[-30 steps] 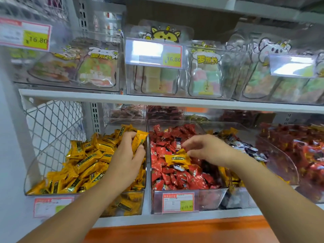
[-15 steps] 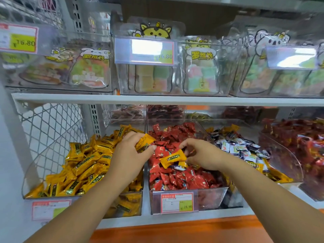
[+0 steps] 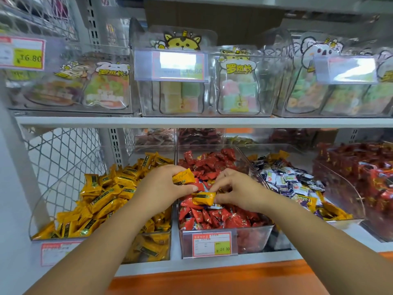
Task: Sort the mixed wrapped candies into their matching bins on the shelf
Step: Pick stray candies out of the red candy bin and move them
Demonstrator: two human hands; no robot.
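Hands: 2. Yellow candies held: 2.
Left hand (image 3: 163,188): fingers curled round upper yellow candy (image 3: 184,176), at its 2 o'clock.
Right hand (image 3: 238,190): pinches lower yellow candy (image 3: 204,198), at its 9 o'clock.
Both candies over red-candy bin (image 3: 255,239). Long axes roughly 9-to-3, upper one's right end raised.
Yellow-candy bin (image 3: 148,245) at 9 o'clock of red-candy bin; blue-and-white-candy bin (image 3: 344,194) at 3 o'clock.

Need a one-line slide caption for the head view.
Left hand holds a yellow candy; right hand pinches a second yellow candy over the red-candy bin.
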